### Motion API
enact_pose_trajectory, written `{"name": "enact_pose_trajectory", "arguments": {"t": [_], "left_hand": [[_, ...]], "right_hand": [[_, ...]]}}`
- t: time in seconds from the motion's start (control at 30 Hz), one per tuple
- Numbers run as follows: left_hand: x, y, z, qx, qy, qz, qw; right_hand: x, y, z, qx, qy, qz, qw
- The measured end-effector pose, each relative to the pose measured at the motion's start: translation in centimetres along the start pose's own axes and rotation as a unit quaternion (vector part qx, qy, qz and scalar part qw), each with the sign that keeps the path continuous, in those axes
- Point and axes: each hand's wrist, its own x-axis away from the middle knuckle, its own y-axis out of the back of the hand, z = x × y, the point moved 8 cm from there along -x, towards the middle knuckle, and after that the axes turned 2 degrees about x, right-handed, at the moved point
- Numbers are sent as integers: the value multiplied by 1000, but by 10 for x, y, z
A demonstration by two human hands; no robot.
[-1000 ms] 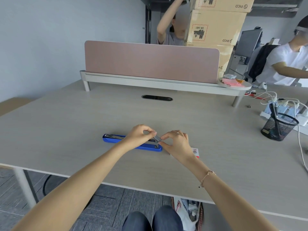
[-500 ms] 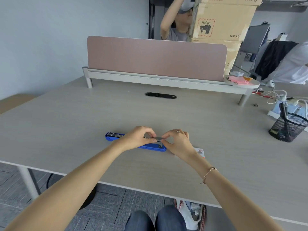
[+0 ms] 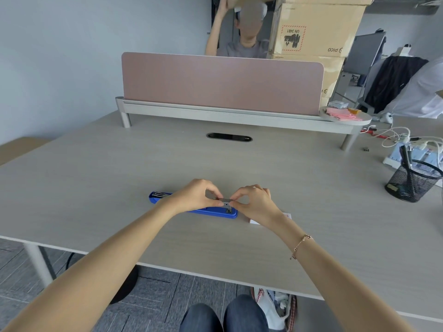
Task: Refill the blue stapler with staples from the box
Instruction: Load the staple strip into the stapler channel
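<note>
I have both hands over the open blue stapler (image 3: 211, 211), which lies flat on the desk (image 3: 96, 188) close to its near edge, roughly midway along it. My left hand (image 3: 195, 196) and right hand (image 3: 254, 203) each pinch one end of a short grey strip of staples (image 3: 224, 200) between thumb and forefinger, holding it just above the stapler's right end.

I judge the strip light and stiff but brittle: glued staples snap apart if bent, so I want to hold it by its ends, level, and set it straight down into the channel. The stapler itself is a long, slim blue body, opened out flat, with a dark metal rail showing at its left end and a small metal mechanism at the right. It looks steady enough to stay put on its own.

The staple box (image 3: 286, 215), white with red print, peeks out from behind my right wrist, just beside the stapler's right end.
</note>
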Motion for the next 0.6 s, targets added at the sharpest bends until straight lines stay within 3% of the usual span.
{"name": "enact_pose_trajectory", "arguments": {"t": [0.6], "left_hand": [[18, 15, 39, -49, 20, 3, 999]], "right_hand": [[3, -8, -3, 9, -9, 18, 1000]]}}
